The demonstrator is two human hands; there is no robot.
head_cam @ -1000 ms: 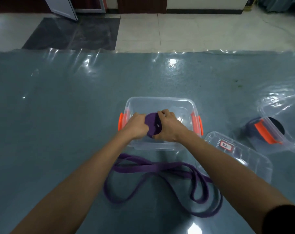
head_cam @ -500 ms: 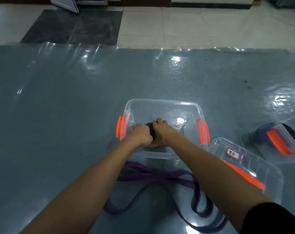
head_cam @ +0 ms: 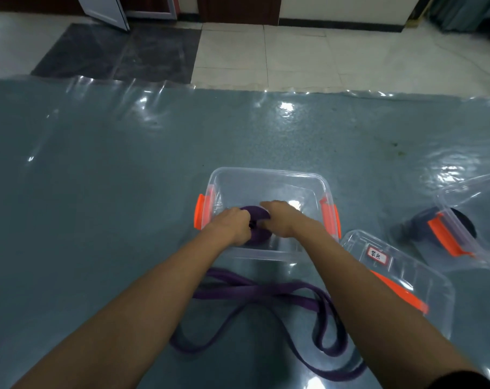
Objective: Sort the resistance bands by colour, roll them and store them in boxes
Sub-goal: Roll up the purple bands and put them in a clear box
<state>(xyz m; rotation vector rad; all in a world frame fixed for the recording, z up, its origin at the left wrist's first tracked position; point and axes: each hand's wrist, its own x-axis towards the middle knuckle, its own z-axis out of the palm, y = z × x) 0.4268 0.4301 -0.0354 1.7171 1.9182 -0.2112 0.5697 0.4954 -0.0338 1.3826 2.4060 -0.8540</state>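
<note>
A rolled purple band sits low inside the clear box with orange latches. My left hand grips the roll from the left and my right hand holds it from the right, both reaching down into the box. A loose purple band lies unrolled in loops on the grey-blue mat in front of the box, partly under my forearms.
The box's clear lid, with a red-framed label and an orange latch, lies to the right of the box. A second clear box with a dark roll inside stands at the far right. Tiled floor begins beyond the mat's far edge.
Both hands have lowered the purple roll from above the box rim down into the box. The camera view has shifted slightly.
</note>
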